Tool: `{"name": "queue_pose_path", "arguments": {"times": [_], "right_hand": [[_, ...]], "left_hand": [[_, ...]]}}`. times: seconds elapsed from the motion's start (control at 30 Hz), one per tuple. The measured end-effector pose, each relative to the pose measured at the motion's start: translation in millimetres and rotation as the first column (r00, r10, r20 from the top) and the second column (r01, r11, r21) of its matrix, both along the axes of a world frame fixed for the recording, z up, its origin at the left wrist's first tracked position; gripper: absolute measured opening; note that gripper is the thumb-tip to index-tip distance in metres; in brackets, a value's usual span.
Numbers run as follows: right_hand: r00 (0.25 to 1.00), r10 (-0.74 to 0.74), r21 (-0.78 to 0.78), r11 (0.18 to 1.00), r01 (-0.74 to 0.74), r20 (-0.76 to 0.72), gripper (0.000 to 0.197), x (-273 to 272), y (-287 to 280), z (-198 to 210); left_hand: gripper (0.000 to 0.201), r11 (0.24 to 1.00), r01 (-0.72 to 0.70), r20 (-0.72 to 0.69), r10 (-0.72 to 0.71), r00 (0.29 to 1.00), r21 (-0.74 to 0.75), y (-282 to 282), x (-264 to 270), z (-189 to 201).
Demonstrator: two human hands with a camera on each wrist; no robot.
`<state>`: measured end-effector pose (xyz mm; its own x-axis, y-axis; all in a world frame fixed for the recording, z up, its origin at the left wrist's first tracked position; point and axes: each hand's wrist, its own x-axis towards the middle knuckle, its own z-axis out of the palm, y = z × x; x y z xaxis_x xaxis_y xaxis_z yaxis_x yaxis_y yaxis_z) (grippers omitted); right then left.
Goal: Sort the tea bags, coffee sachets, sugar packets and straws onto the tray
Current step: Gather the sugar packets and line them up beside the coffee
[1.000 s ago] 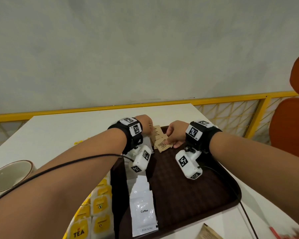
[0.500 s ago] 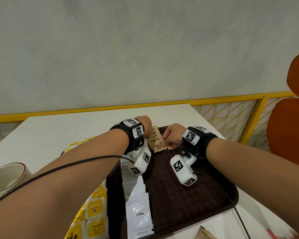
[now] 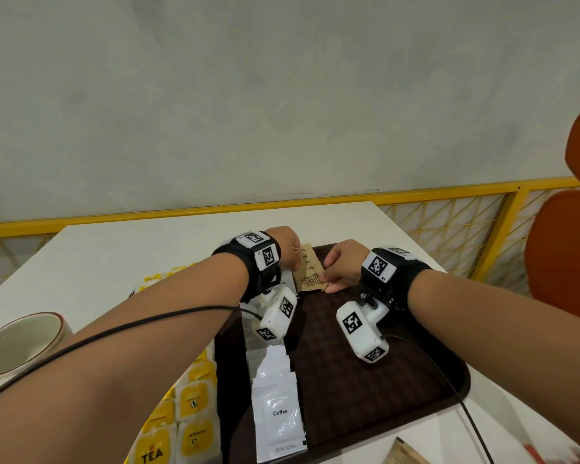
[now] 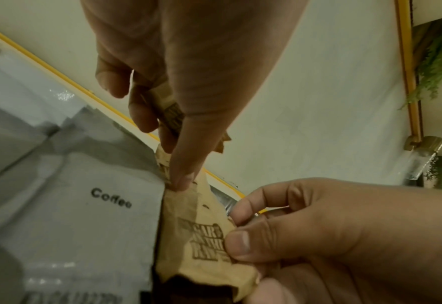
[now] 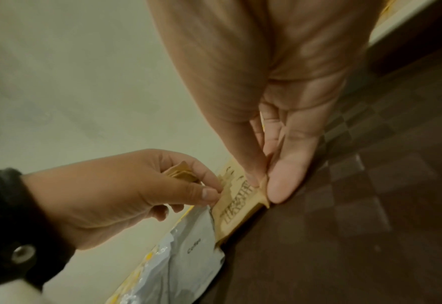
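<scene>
Tray (image 3: 399, 390) sits on the bench (image 3: 148, 249), coffee sachets (image 3: 278, 413) lined along its left side. Both hands pinch brown sugar packets (image 3: 310, 274) at the far edge, probably squaring them beside the coffee: left hand (image 3: 287, 244) also holds spares, right hand (image 3: 344, 262) grips the near corner.

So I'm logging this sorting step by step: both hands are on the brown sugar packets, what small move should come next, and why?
Probably lay the sugar packets flat on the tray beside the coffee sachets and let go: left hand and right hand both pinch them at the far end.
</scene>
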<state>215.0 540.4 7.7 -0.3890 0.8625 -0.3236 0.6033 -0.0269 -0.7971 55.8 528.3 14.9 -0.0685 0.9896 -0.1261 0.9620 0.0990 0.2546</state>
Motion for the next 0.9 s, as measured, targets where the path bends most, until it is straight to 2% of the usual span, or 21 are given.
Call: {"name": "queue_pose_path", "arguments": {"times": [0.2, 0.23, 0.27, 0.3, 0.33, 0.37, 0.4, 0.47, 0.5, 0.6, 0.73, 0.8, 0.9], "right_hand": [[1.0, -0.009, -0.032, 0.999, 0.01, 0.028, 0.015, 2.2, -3.6, 3.2], [0.999, 0.0, -0.018, 1.0, 0.001, 0.053, 0.015, 3.4, -4.2, 3.9], [0.998, 0.002, 0.011, 1.0, -0.002, 0.067, 0.014, 5.0, -5.7, 5.4], [0.999, -0.006, 0.052, 0.999, 0.003, 0.051, 0.013, 5.6, -6.8, 6.5], [1.0, -0.011, 0.092, 0.996, 0.012, -0.011, 0.011, 6.2, -8.4, 7.9], [0.994, -0.003, 0.116, 0.993, 0.016, -0.113, 0.011, 5.8, -10.4, 9.8], [0.972, 0.019, 0.115, 0.993, 0.009, -0.234, 0.013, 5.2, -13.6, 11.8], [0.897, 0.066, 0.07, 0.997, -0.04, -0.437, 0.02, 3.5, -22.8, 17.8], [0.86, 0.084, 0.039, 0.996, -0.075, -0.504, 0.024, 2.6, -28.6, 21.3], [0.78, 0.126, 0.004, 0.988, -0.157, -0.613, 0.032, 1.8, -42.1, 27.3], [0.711, 0.129, 0.006, 0.985, -0.173, -0.692, 0.021, 5.9, -51.6, 27.7], [0.713, 0.102, -0.005, 0.989, -0.147, -0.694, 0.015, 7.6, -54.0, 28.7], [0.765, 0.012, -0.055, 0.996, -0.063, -0.644, 0.011, 11.7, -50.5, 26.5]], "left_hand": [[0.02, 0.995, 0.014, 0.105, -0.024, 0.994, 0.096, -19.5, 1.2, 10.1], [0.024, 0.993, 0.011, 0.157, -0.03, 0.987, 0.12, -24.0, 2.4, 11.4], [0.031, 0.989, 0.004, 0.276, -0.045, 0.96, 0.147, -28.8, 2.9, 12.9], [0.038, 0.988, -0.028, 0.479, -0.047, 0.877, 0.149, -34.1, 3.2, 14.4], [0.042, 0.991, -0.059, 0.681, -0.042, 0.731, 0.124, -40.6, 4.1, 15.9], [0.044, 0.991, -0.081, 0.815, -0.039, 0.578, 0.105, -47.3, 4.6, 18.0], [0.043, 0.991, -0.099, 0.888, -0.039, 0.458, 0.095, -53.7, 5.3, 20.0], [0.04, 0.991, -0.092, 0.94, -0.057, 0.335, 0.093, -62.0, 6.6, 20.2], [0.038, 0.991, -0.08, 0.946, -0.076, 0.314, 0.107, -64.6, 7.1, 19.8], [0.037, 0.988, -0.045, 0.929, -0.123, 0.348, 0.148, -68.8, 8.0, 18.2], [0.036, 0.99, -0.062, 0.926, -0.095, 0.366, 0.126, -75.2, 11.2, 21.1], [0.037, 0.992, -0.059, 0.902, -0.076, 0.424, 0.111, -79.2, 16.0, 23.4], [0.031, 0.992, -0.073, 0.812, -0.044, 0.582, 0.107, -83.5, 18.1, 27.2]]}}
